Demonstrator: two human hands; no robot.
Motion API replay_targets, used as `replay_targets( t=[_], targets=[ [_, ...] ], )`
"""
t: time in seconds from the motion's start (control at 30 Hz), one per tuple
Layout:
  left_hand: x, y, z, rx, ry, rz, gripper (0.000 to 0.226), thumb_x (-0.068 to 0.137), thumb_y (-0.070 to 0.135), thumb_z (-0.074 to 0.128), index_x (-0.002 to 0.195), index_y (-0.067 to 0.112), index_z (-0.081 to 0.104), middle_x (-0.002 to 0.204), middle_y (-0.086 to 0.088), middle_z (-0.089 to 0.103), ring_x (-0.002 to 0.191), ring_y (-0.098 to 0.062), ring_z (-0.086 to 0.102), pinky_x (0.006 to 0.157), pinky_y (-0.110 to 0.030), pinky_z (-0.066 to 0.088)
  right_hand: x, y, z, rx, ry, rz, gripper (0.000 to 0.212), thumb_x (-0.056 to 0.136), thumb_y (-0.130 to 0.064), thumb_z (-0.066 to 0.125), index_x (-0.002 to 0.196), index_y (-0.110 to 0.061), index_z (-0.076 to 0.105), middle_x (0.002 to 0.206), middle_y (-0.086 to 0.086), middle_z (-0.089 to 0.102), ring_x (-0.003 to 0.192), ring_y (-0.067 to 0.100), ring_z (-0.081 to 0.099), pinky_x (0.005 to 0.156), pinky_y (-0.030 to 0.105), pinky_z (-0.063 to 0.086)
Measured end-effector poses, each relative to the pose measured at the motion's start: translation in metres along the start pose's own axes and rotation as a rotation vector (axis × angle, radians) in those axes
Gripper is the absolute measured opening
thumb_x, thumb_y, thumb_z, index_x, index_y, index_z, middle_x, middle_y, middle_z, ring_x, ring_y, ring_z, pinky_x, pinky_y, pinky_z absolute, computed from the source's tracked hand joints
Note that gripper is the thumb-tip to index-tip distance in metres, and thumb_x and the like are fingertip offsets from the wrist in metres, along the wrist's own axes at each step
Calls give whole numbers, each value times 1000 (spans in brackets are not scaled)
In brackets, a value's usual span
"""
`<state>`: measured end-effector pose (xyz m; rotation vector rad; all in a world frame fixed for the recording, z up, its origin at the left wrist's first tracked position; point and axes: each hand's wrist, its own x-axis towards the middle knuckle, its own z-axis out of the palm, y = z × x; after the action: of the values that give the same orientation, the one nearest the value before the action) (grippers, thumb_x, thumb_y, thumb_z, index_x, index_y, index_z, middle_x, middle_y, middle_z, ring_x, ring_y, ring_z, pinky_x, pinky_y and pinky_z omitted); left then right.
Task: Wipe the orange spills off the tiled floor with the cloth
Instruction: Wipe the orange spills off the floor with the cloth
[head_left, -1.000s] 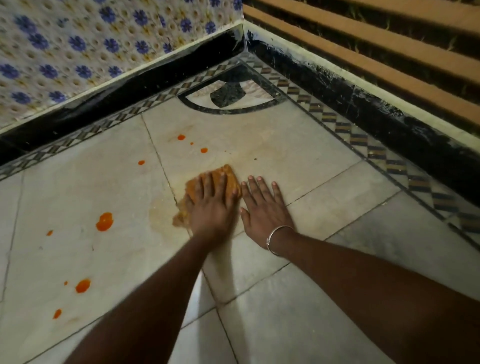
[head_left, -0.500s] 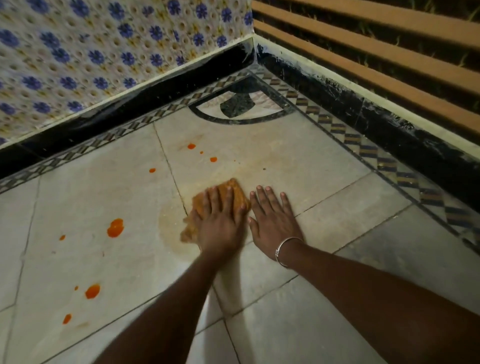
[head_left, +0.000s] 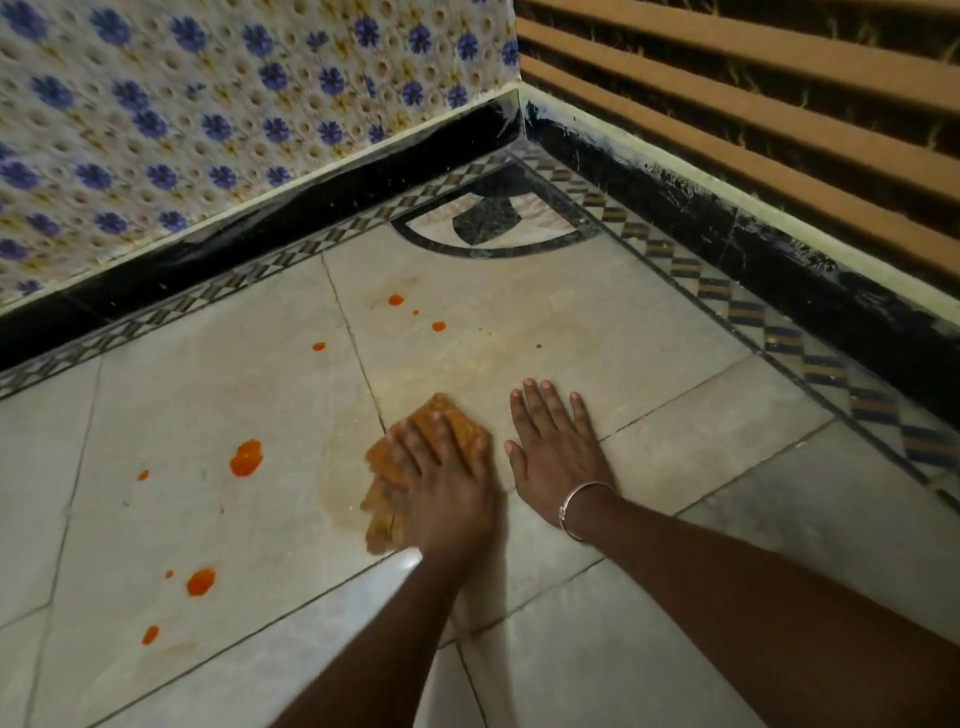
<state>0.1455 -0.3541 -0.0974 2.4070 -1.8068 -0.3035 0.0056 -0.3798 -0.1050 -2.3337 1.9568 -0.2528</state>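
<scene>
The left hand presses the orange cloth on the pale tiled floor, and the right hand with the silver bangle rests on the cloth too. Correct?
No: the head view shows the right hand with the silver bangle flat on bare tile beside the orange cloth. The left hand presses it.

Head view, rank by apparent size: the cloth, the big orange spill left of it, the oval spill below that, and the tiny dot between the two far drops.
1. cloth, though the left hand covers part
2. big spill
3. oval spill, smaller despite being nearer
4. tiny dot
</scene>
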Motion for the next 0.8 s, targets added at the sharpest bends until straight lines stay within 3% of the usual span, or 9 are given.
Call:
replay_targets(
  t=[0.13,0.27,0.43,0.53,0.63,0.7,0.73,0.8],
  targets=[
    [68,-19,-17,52,-41,308,74,100,75,8,164,40,-6,172,1,-19,159,-23,-18,126,-56,-7,0,2,1,-5,-8,-12,71,97,-46,13,159,-12,17,167,9,15,154,27,9,123,53,7],
    [89,-67,-31,12,-26,72,78,99,75,10,166,36,1,175,-5,-10,161,-28,-10,126,-60,-1,-1,2,2,3,-23,-4,71,96,-46,17,158,-12,21,166,9,18,154,27,11,123,53,8],
    [14,-73,-15,-52,84,-204,73,105,62,17,167,22,12,173,-19,4,160,-37,1,124,-67,7,-1,6,6,-12,-39,-9,73,95,-47,12,158,-12,23,166,9,19,154,28,13,123,53,9],
    [-40,-56,-4,-62,33,-202,66,109,51,19,162,13,31,168,-22,27,156,-42,24,119,-69,21,1,2,0,-5,-98,8,76,92,-48,4,159,-14,16,167,7,12,155,27,7,124,52,3],
    [-80,-36,-3,-87,-41,-101,76,108,56,9,143,11,60,144,-23,61,133,-44,58,102,-68,49,1,0,-14,0,-212,12,65,102,-43,16,160,-17,3,168,4,-3,155,24,-3,123,48,-2],
    [-93,-22,-25,-272,-87,-133,76,103,67,5,137,27,60,130,-14,69,121,-38,66,98,-58,54,0,1,-27,45,-294,15,61,105,-38,24,160,-18,5,168,3,-5,155,22,-4,124,45,0],
    [-90,-19,-36,-405,-59,-203,65,102,71,14,128,32,59,121,-10,70,112,-34,67,97,-53,54,-1,1,-33,92,-318,25,58,106,-36,26,160,-18,10,169,3,-2,155,21,-2,124,43,2],
    [-73,-20,-60,-837,0,-297,66,98,73,32,115,19,65,107,-10,74,97,-30,70,92,-51,57,-5,-1,-52,237,-346,71,50,108,-33,28,155,-16,28,168,6,11,154,21,9,123,39,11]
  ],
)
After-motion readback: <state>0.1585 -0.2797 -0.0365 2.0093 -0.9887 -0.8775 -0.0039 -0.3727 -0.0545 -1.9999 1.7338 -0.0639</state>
